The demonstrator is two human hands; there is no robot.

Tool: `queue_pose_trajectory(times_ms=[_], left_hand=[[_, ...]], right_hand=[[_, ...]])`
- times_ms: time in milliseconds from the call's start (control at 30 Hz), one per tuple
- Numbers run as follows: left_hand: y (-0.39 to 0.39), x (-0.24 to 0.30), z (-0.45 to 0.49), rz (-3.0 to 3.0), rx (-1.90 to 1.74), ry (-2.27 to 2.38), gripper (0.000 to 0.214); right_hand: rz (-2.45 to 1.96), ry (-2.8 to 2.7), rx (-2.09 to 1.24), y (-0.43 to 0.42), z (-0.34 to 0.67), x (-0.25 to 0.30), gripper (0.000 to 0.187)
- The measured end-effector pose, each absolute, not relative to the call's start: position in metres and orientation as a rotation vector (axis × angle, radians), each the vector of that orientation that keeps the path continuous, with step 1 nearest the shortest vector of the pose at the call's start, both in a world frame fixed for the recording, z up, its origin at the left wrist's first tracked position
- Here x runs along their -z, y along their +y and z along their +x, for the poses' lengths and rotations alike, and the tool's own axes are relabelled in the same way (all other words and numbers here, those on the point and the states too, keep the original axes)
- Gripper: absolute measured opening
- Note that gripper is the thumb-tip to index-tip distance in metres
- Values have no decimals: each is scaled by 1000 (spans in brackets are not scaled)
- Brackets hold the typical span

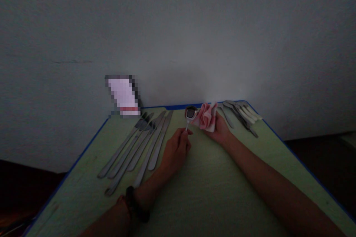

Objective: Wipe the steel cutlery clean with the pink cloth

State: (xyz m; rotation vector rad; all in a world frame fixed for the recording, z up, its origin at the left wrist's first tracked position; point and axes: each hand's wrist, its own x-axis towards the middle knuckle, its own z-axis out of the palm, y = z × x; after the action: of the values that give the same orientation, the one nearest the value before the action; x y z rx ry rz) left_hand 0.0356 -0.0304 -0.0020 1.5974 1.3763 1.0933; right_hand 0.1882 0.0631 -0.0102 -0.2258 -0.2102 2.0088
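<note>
My left hand (178, 146) is closed around the handle of a shiny spoon (191, 113), whose bowl points up and away from me. Just to the right of the bowl, my right hand (221, 129) grips a folded pink and white cloth (206, 117). The cloth is beside the spoon bowl; whether they touch I cannot tell. Left of my left hand, several long metal forks and knives (139, 144) lie slanted on the table. Beyond my right hand, several spoons and white-handled pieces of cutlery (241, 113) lie in a group.
The pale green table (222, 192) has a blue edge and meets a grey wall (178, 37) at the back. A blurred-out device with a bright screen (124, 94) leans at the far left corner. The room is dim.
</note>
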Motion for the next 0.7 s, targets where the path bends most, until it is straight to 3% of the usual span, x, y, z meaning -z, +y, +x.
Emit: queue_pose_trajectory(times_ms=[333,700], left_hand=[[-31,-1,37,1696,-956,1418,36],[-31,6,40,2015,-672,1644,31]], right_hand=[[-394,-614,-1892,57,183,9,18],[-548,-684,-1889,47,178,13,25]])
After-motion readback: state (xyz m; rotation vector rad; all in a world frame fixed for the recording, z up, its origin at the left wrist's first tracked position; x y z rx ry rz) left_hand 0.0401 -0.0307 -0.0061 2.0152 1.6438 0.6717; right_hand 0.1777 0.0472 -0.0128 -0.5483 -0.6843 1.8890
